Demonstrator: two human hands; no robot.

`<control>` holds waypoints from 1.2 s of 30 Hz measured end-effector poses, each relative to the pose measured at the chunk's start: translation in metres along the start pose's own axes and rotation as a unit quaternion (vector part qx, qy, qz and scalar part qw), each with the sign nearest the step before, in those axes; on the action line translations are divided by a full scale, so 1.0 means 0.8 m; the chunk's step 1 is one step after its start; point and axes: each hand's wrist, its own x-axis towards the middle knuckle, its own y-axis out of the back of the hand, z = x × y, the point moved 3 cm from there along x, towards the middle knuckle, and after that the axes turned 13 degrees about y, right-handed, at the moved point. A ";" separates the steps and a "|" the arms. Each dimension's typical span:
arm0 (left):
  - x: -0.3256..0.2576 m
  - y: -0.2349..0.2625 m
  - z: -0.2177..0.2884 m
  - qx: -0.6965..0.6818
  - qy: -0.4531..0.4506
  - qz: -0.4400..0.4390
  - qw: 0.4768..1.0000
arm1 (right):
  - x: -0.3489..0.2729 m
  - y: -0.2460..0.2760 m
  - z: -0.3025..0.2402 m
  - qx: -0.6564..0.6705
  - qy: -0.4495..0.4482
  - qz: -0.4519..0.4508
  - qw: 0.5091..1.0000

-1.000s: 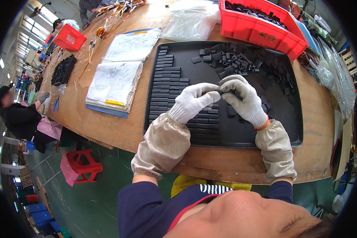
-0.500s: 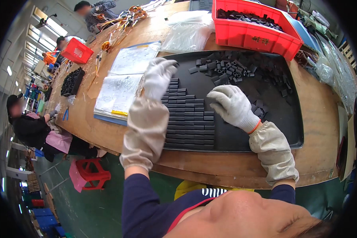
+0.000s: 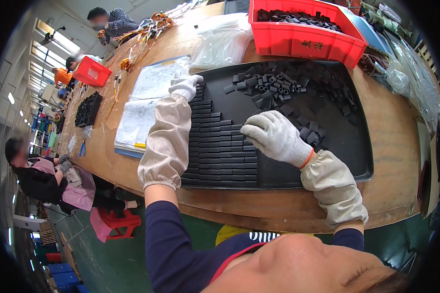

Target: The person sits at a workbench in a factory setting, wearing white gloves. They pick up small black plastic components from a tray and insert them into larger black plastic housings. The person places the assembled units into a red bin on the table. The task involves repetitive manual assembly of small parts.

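A large black tray [image 3: 298, 171] lies on the table in front of me. Short black tubes [image 3: 220, 156] are lined up in tight rows along its left side, stepped at their right ends. At the tray's far left corner, my gloved left hand [image 3: 183, 85] has its fingers curled closed at the far end of these rows, against a black tube. My gloved right hand [image 3: 276, 136] is pinched closed at the right end of the middle rows; its fingers hide whatever is between them. Loose black tubes [image 3: 278, 84] lie heaped in the tray's far part.
A red bin [image 3: 308, 46] of black pieces stands behind the tray. Papers in clear sleeves [image 3: 137, 119] lie to its left, plastic bags [image 3: 222, 49] beyond. A black box [image 3: 88, 108], blue pliers [image 3: 82, 148] and a red bin [image 3: 92, 72] are farther left. Co-workers sit around the table.
My left hand has lowered to the far end of the rows and moved slightly left. My right hand has moved left and down to the row ends, its fingers closing together.
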 end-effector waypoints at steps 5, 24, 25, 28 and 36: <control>0.006 -0.004 -0.009 -0.030 -0.090 -0.118 0.988 | 0.003 -0.004 -0.002 0.011 0.000 0.001 1.000; 0.059 -0.034 -0.014 -0.037 0.192 -0.182 0.964 | -0.009 -0.008 0.004 0.037 -0.026 -0.049 0.998; 0.048 -0.025 -0.008 -0.006 0.142 -0.155 0.978 | -0.008 -0.007 0.004 0.038 -0.026 -0.049 0.998; 0.029 -0.007 0.000 0.061 0.078 -0.104 0.990 | -0.003 -0.006 0.001 0.043 -0.026 -0.027 0.998; 0.030 -0.005 -0.001 0.072 0.110 -0.094 0.987 | -0.005 -0.008 0.002 0.053 -0.025 -0.034 0.998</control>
